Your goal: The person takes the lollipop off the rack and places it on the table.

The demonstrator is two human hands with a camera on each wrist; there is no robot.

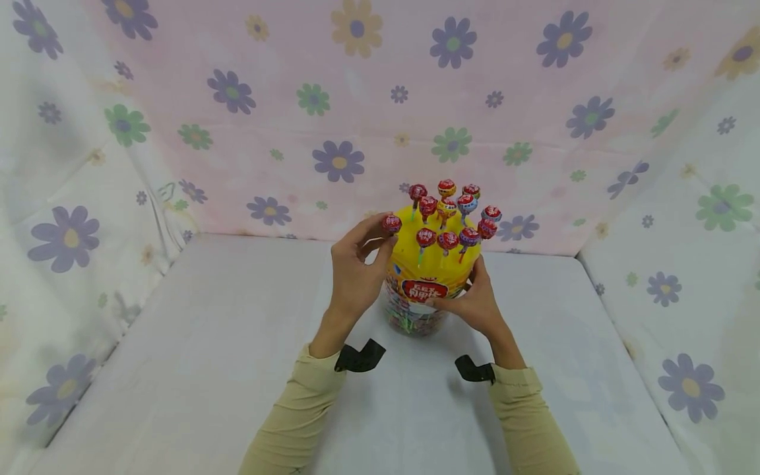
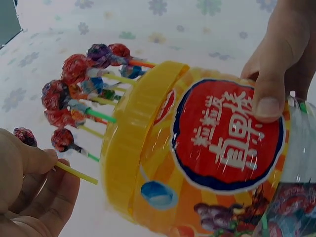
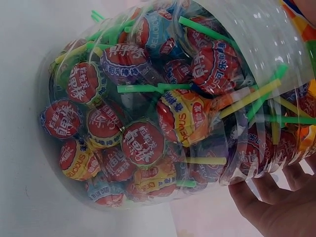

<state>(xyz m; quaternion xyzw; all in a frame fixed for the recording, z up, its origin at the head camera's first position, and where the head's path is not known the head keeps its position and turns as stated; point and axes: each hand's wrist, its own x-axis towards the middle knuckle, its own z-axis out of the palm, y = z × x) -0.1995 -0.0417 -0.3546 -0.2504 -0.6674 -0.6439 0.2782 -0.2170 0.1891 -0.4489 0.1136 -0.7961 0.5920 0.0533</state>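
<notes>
A clear plastic jar (image 3: 237, 168) with a yellow lid (image 1: 406, 247) stands upright on the white surface, filled with wrapped lollipops. Several lollipops (image 1: 425, 237) stick up from the lid, heads upward. My left hand (image 1: 359, 264) pinches one red-wrapped lollipop (image 1: 392, 223) at the lid's left edge. In the left wrist view its yellow stick (image 2: 76, 172) points toward the lid, its tip just short of the lid's side. My right hand (image 1: 475, 300) grips the jar's right side, thumb across the front by the red label (image 2: 227, 133).
A white tabletop (image 1: 237, 369) spreads around the jar. Behind it hangs a pink flowered cloth (image 1: 368, 92), and white flowered cloths (image 1: 706, 277) close in both sides. Black straps (image 1: 359, 356) sit at my cuffs.
</notes>
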